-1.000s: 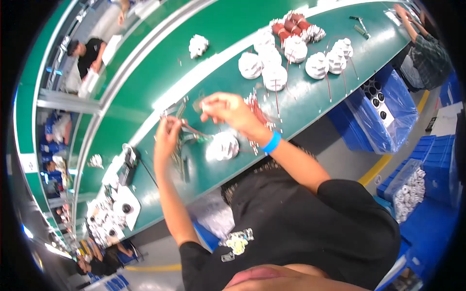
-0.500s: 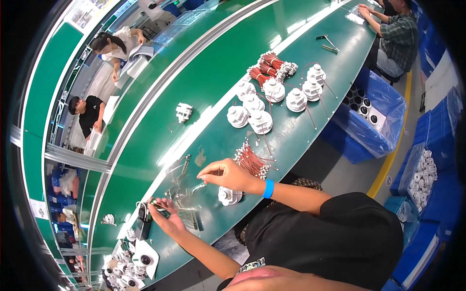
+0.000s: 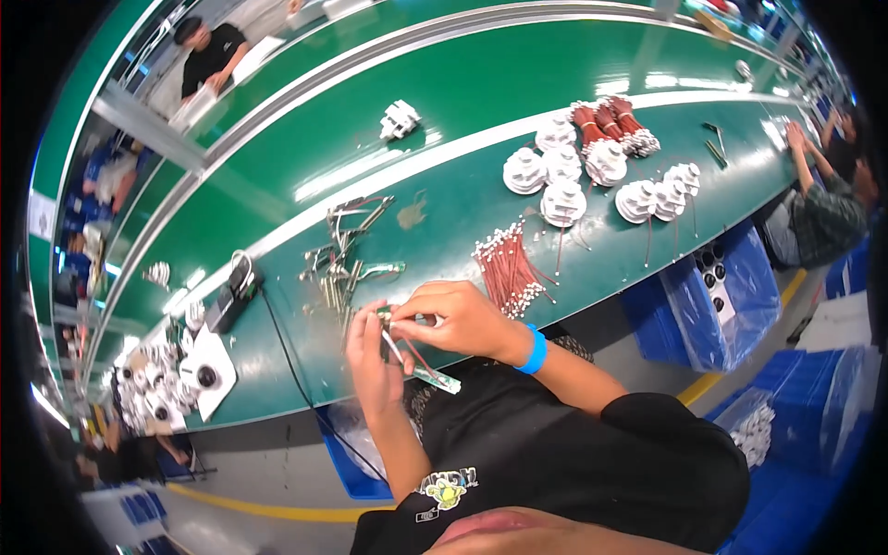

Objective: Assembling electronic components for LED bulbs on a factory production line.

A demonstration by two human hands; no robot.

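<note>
A person stands at a long green workbench (image 3: 481, 199) with both hands meeting just over its near edge. Between them is a small dark part (image 3: 385, 326) trailing thin red and white wires (image 3: 404, 351). The wires run down and towards the person's body, slanting a little to their right, and end at a pale green strip (image 3: 438, 379) below the hands. The left hand (image 3: 368, 356) is raised with fingers pointing up and away, closed around the part from below. The right hand (image 3: 455, 320), wearing a blue wristband (image 3: 534, 351), comes in from the right, fingers pinched on the same part; how tight the pinch is cannot be told. Just beyond the hands lies a loose heap of metal tools (image 3: 347, 268). To the right of the right hand is a bundle of red wires with white tips (image 3: 509, 268), and farther off white round housings (image 3: 564, 176). Blue bins lined with plastic (image 3: 731, 296) stand below the bench, right of the right forearm, holding a few dark round pieces
</note>
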